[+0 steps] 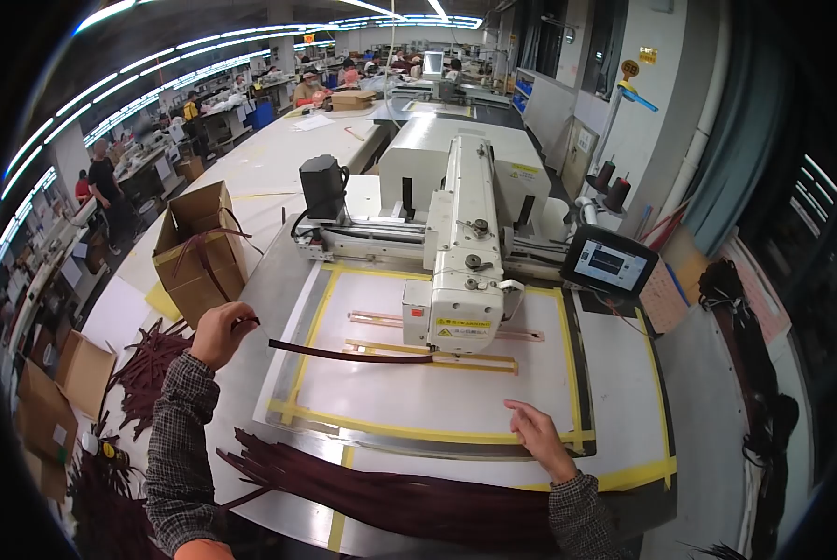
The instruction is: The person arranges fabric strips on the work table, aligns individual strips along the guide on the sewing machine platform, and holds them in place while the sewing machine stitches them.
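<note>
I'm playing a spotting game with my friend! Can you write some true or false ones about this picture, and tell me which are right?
1. The screen beside the big machine is lit up. True.
2. The right hand is holding scissors. False: the right hand holds nothing.
3. One end of a long dark strip is at the machine's head. True.
4. The tape on the white sheet is blue. False: the tape is yellow.

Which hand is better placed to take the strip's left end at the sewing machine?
Probably the left hand: its fingertips are close to that end of the strip, while the right hand is well to the right, past the strip's other end.
</note>
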